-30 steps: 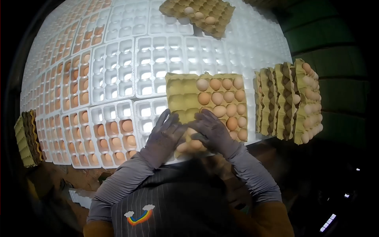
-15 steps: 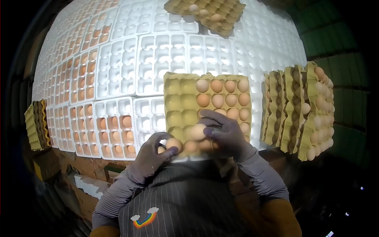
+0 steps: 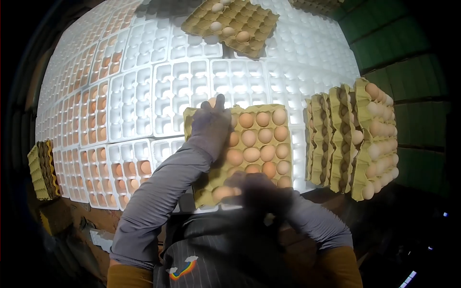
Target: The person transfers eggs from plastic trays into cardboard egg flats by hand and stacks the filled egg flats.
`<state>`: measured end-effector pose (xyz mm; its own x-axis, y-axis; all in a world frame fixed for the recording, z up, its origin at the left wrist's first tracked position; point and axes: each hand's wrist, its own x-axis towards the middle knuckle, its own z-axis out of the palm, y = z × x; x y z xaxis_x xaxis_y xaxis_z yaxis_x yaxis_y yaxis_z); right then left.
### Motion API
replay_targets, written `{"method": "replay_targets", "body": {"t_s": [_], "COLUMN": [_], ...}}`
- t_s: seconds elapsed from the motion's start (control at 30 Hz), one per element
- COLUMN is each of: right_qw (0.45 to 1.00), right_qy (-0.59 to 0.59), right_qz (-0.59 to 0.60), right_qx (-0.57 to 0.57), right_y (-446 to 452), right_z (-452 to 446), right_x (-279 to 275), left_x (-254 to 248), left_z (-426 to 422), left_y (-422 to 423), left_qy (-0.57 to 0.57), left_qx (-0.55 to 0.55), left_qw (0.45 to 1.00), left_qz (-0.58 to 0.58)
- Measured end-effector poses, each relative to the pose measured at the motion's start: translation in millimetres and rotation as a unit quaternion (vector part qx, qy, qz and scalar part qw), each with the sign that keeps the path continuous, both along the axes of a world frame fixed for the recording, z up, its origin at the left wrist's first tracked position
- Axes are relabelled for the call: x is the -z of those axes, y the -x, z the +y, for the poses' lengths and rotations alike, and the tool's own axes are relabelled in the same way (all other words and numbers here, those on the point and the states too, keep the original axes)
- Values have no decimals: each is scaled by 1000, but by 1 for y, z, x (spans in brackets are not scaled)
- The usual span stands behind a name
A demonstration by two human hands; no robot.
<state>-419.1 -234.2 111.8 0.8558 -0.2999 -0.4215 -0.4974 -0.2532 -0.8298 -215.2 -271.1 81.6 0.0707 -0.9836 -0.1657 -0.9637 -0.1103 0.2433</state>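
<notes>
A pulp egg tray lies in front of me on white foam trays, with several eggs in its right columns. My left hand, gloved in grey, reaches to the tray's far left part, its fingers around an egg at the far edge. My right hand is low over the near edge of the same tray, beside a pale egg. That hand is dark and blurred, so its fingers and anything in them cannot be made out.
White foam trays cover the table, those at the left holding eggs. Another pulp tray with several eggs lies at the back. Filled pulp trays stand on edge at the right. More pulp trays stand at the far left.
My left hand has moved from the tray's near edge up to its far left part. My right hand has come down towards the near edge. The camera view has shifted slightly.
</notes>
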Motion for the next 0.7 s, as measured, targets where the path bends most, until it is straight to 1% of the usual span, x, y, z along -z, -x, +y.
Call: {"method": "replay_targets", "body": {"t_s": [0.03, 0.07, 0.1, 0.13, 0.17, 0.2, 0.23, 0.27, 0.3, 0.33, 0.37, 0.4, 0.43, 0.47, 0.5, 0.53, 0.57, 0.6, 0.63, 0.67, 0.7], "right_qw": [982, 930, 893, 843, 892, 925, 968, 966, 945, 884, 876, 866, 866, 864, 882, 895, 927, 948, 957, 951, 958], "right_qy": [-166, -328, -393, -452, -333, -211, 34, 136, 296, 450, 465, 481, 486, 492, 465, 438, 354, 269, 212, 249, 183], "right_qz": [13, 26, -59, -146, -166, -187, -173, -80, 17, 106, 121, 135, 119, 104, 72, 45, 39, 38, -15, -76, -116], "right_qx": [84, 163, 210, 253, 257, 254, 181, 205, 135, 64, 42, 19, 11, 4, 39, 74, 119, 165, 198, 168, 189], "right_y": [5, 11, 19, 22, 19, 11, -1, -12, -24, -33, -36, -35, -33, -34, -36, -37, -40, -45, -57, -65, -90], "right_z": [-21, -39, -53, -65, -77, -90, -104, -104, -107, -113, -119, -125, -129, -131, -123, -116, -113, -108, -92, -81, -57], "right_x": [-11, -20, -25, -28, -25, -20, -14, -16, -9, 0, 18, 35, 37, 33, 18, 0, -10, -17, -26, -10, -7], "left_x": [1, 1, -9, -10, -13, -18, -8, 2, -3, -9, -12, -25, -37, -12, -22, -29, -21, -23, -25, -28, -33], "left_z": [1, 6, 15, 29, 40, 53, 75, 98, 118, 134, 151, 168, 185, 209, 225, 239, 259, 272, 281, 285, 281], "left_y": [-5, -9, -15, -28, -37, -46, -56, -66, -62, -56, -57, -61, -65, -69, -75, -82, -90, -105, -122, -140, -158], "left_qy": [13, 24, 42, 68, 31, -5, -61, -115, -66, -17, -8, -45, -79, -101, -105, -112, -65, -1, 42, 84, 94], "left_qx": [5, 6, -31, -62, -111, -157, -186, -225, -216, -204, -198, -241, -286, -336, -314, -284, -380, -399, -425, -445, -462], "left_qw": [1000, 999, 995, 968, 900, 795, 718, 632, 661, 690, 694, 667, 637, 584, 681, 766, 712, 757, 783, 803, 810], "left_qz": [10, 20, 86, 235, 421, 586, 668, 733, 716, 694, 692, 703, 712, 732, 653, 566, 587, 517, 453, 388, 349]}}
